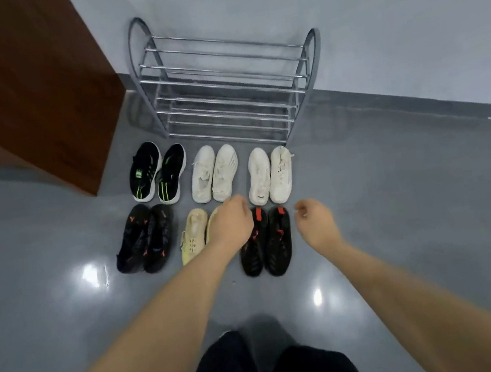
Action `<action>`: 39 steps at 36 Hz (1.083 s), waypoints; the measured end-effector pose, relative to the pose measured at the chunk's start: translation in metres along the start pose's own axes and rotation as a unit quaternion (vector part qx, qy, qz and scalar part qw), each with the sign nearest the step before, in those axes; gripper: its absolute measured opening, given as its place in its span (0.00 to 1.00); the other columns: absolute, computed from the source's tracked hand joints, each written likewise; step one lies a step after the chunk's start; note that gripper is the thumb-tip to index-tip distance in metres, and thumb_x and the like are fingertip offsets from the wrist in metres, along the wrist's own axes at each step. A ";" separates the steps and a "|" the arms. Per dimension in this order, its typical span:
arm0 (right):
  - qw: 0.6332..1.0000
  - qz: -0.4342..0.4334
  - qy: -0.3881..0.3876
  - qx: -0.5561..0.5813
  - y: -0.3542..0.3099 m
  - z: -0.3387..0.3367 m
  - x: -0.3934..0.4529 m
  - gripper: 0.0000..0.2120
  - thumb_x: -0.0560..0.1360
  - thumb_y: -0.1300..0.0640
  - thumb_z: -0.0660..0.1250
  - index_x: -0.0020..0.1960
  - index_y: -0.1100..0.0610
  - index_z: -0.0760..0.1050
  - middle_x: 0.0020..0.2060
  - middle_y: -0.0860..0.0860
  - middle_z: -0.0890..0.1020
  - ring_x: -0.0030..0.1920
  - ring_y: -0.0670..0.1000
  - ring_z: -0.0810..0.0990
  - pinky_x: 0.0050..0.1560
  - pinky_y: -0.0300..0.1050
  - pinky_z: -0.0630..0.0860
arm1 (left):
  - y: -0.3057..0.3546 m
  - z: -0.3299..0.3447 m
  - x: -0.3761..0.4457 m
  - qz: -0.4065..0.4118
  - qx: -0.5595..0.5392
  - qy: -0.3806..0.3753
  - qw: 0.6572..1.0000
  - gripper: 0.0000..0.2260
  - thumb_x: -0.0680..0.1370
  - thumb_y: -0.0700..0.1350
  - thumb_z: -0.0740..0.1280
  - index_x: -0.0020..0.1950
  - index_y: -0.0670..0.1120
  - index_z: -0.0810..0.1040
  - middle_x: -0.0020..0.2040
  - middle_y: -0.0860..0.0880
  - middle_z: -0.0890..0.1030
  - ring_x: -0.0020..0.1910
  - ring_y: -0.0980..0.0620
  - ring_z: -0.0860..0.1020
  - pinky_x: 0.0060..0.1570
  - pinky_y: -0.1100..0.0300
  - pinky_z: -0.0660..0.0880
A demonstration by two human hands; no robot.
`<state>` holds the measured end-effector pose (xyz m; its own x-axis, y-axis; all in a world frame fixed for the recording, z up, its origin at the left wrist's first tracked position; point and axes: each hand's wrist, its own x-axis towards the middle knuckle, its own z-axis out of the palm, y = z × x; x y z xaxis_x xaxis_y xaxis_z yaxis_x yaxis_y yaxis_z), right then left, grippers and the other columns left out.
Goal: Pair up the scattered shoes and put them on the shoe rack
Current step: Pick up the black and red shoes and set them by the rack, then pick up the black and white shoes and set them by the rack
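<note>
Both hands loosely curled, left hand, right hand, holding nothing; shoe rack bare

Glossy grey floor, brown cabinet

The left hand covers most of the right shoe of the cream pair, leaving only a sliver of its toe in sight. Its fingers curl away from the camera, so whether they touch that shoe cannot be told. The right hand shows only its back; its fingertips are turned under. The brown cabinet is cut off by the left and top edges. Both forearms run out at the bottom edge.
</note>
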<state>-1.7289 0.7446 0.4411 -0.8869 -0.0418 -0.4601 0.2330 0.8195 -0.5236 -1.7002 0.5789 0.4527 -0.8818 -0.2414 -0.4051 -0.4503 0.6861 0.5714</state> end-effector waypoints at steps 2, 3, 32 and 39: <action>1.000 -0.017 -0.010 -0.003 -0.033 -0.020 -0.020 0.13 0.78 0.63 0.56 0.59 0.62 0.74 0.55 0.57 0.78 0.55 0.57 0.76 0.56 0.49 0.73 | 0.012 -0.038 -0.023 -0.008 -0.028 0.008 1.000 0.11 0.80 0.41 0.55 0.55 0.43 0.75 0.50 0.46 0.79 0.49 0.45 0.77 0.48 0.52 0.74; 1.000 -0.023 -0.015 0.000 -0.043 -0.025 -0.026 0.13 0.78 0.63 0.56 0.59 0.61 0.74 0.55 0.56 0.79 0.55 0.57 0.76 0.55 0.49 0.73 | 0.015 -0.049 -0.029 -0.008 -0.039 0.009 0.999 0.11 0.80 0.41 0.55 0.56 0.43 0.75 0.50 0.46 0.79 0.49 0.46 0.77 0.48 0.52 0.74; 0.877 -0.404 -0.246 -0.084 -0.224 -0.077 -0.272 0.08 0.76 0.63 0.62 0.52 0.60 0.77 0.38 0.50 0.78 0.45 0.53 0.77 0.50 0.47 0.73 | 0.023 -0.211 -0.364 -0.245 -0.162 0.263 0.919 0.12 0.81 0.42 0.56 0.59 0.41 0.76 0.56 0.43 0.79 0.55 0.43 0.76 0.51 0.55 0.72; 0.819 -0.469 -0.296 -0.146 -0.231 -0.052 -0.331 0.08 0.77 0.62 0.60 0.52 0.60 0.78 0.48 0.57 0.82 0.50 0.59 0.80 0.55 0.57 0.75 | 0.002 -0.203 -0.444 -0.304 -0.222 0.302 0.876 0.12 0.80 0.42 0.58 0.60 0.40 0.76 0.56 0.43 0.79 0.56 0.43 0.77 0.51 0.59 0.72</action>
<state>-1.5096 0.5989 0.7513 -0.2511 -0.9308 -0.2657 -0.6221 0.3654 -0.6924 -1.3377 0.5483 0.7787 -0.3126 -0.8806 -0.3561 -0.7542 0.0023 0.6566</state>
